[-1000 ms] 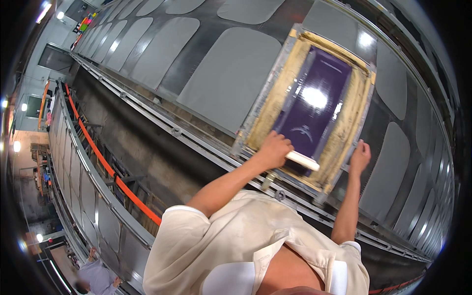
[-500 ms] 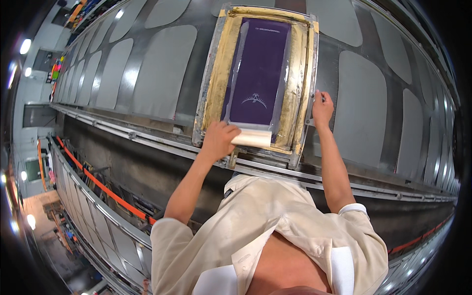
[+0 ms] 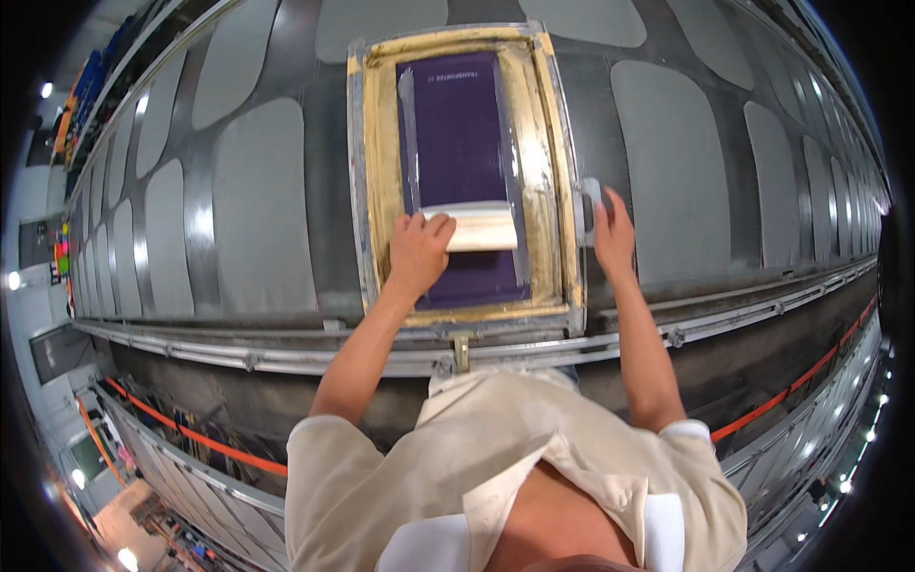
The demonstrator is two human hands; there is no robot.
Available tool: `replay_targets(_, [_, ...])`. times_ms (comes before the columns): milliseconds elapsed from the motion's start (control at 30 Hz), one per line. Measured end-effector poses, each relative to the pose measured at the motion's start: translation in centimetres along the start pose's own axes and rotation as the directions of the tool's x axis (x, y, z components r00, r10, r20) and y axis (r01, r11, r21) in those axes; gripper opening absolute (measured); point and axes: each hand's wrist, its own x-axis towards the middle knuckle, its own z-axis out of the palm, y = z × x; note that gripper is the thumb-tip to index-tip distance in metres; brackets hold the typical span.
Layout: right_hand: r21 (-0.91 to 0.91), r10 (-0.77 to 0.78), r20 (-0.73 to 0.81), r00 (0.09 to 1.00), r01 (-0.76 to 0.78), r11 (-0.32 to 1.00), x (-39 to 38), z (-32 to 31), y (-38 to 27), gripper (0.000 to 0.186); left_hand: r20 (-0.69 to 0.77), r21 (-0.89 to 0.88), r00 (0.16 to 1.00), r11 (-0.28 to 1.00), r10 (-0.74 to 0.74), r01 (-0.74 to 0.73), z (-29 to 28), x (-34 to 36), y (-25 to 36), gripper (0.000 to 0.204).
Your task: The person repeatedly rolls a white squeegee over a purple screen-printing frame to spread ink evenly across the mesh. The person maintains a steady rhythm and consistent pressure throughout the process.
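Observation:
My left hand [image 3: 418, 253] is closed on a cream squeegee [image 3: 481, 230], held across the purple ink surface [image 3: 457, 143] within a screen frame [image 3: 553, 95]. The screen has yellowed tape along its inner border and small pale markings near its far end. My right hand [image 3: 613, 234] is at the frame's right side, fingers apart and slightly curved beside a pale grey handle [image 3: 589, 195], thumb close to it or touching it.
The long dark table [image 3: 334, 191] bears several grey rounded panels [image 3: 259, 210] either side of the frame. A metal rail [image 3: 620, 345] runs along its near edge, with a bracket [image 3: 462, 351] under the frame. Behind me are orange bars [image 3: 214, 443] and another long table [image 3: 191, 486].
My left hand has moved the squeegee from the screen's near end farther up the purple surface. My right hand's fingers have loosened at the frame's side. The view has turned, levelling the table.

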Motion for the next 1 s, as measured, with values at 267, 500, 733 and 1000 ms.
replay_targets(267, [-0.264,-0.091,-0.095,0.991,0.063,0.962,-15.6,-6.3,6.8,0.027,-0.197,0.0,0.98,1.0,-0.021,0.021,1.9,22.3,-13.5,0.013])
replay_targets(500, [-0.371,-0.105,-0.184,0.977,0.03,0.928,-18.0,-5.7,8.1,0.026,0.103,0.05,0.988,0.993,-0.113,0.108,-0.1,28.7,-16.1,0.03])
replay_targets(733, [-0.356,-0.13,-0.195,0.972,0.053,0.933,-17.7,-6.1,7.8,0.023,-0.02,-0.209,0.952,0.93,0.305,-0.302,0.2,17.4,-12.5,0.029])
replay_targets(1000, [-0.326,-0.131,-0.153,0.979,0.075,0.942,-18.0,-6.0,9.7,0.019,0.275,-0.078,0.958,0.991,-0.081,0.106,-6.0,7.3,-4.5,0.02])
